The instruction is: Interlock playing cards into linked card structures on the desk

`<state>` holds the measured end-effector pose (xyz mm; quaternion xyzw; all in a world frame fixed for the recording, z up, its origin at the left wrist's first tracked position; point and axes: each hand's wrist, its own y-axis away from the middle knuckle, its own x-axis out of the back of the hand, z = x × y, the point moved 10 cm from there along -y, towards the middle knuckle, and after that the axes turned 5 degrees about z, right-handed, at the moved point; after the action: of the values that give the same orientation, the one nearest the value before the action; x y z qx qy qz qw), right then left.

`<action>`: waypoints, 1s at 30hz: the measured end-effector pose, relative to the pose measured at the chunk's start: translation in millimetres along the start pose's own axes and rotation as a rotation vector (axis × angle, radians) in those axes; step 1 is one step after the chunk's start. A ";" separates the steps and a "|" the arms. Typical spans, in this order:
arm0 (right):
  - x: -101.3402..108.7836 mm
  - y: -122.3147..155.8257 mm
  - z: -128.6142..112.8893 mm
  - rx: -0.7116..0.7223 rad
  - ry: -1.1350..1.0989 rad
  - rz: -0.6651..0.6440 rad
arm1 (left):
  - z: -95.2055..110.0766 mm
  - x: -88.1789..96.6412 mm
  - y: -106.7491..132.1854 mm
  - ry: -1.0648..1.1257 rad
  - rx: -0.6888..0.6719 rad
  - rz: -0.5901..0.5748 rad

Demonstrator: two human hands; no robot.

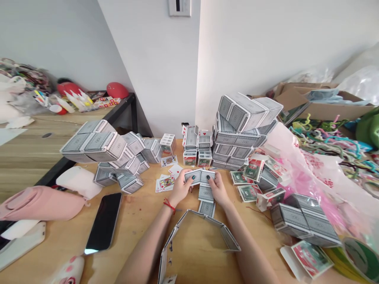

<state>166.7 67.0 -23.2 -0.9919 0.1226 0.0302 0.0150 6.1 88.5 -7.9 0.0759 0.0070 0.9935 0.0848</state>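
My left hand (182,186) pinches a grey-backed playing card (194,177), its thumb on top. Opposite it, my right hand (218,188) grips another grey-backed card (206,176), and the two cards meet at their inner edges. Just below, more cards (205,193) run in a strip down toward me. Between my forearms stands a bent wall of joined cards (189,221), open in the middle. Face-up cards (166,182) lie left of my left hand. Behind my hands sit small card boxes (190,157) with cards on top.
Stacked card-covered blocks rise at the right (233,134) and left (100,144). Opened card packets (250,193) lie right of my hand. A phone (103,223), a pink visor (50,203), a pink plastic bag (308,169) and green-yellow tape (361,256) are on the table.
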 end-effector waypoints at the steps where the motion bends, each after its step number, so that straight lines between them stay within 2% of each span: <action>1: -0.2 0.7 -1.5 0.018 0.022 0.001 | 0.2 -0.5 -0.3 0.003 0.005 -0.007; 6: -1.4 2.7 -16.4 0.125 0.097 -0.006 | 4.8 5.7 -1.9 0.001 -0.031 0.001; 12: -9.4 3.6 -20.9 0.023 0.022 -0.121 | 3.9 7.4 -2.0 -0.022 -0.022 -0.039; 15: -13.0 5.3 -24.2 0.016 0.037 -0.168 | 4.3 7.5 -2.4 -0.028 -0.014 -0.066; 19: -12.6 5.9 -23.0 -0.004 0.027 -0.172 | 3.7 8.3 -3.4 -0.011 0.001 -0.090; 24: -14.4 6.2 -23.3 0.038 0.079 -0.210 | 2.2 6.8 -3.8 -0.002 0.012 -0.119; 30: -14.5 3.2 -18.0 0.065 0.136 -0.229 | 3.7 3.6 -3.1 -0.059 -0.040 -0.120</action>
<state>152.9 66.7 -4.5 -0.9981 0.0102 -0.0432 0.0420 3.7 92.2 -3.9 0.1030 -0.0107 0.9839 0.1456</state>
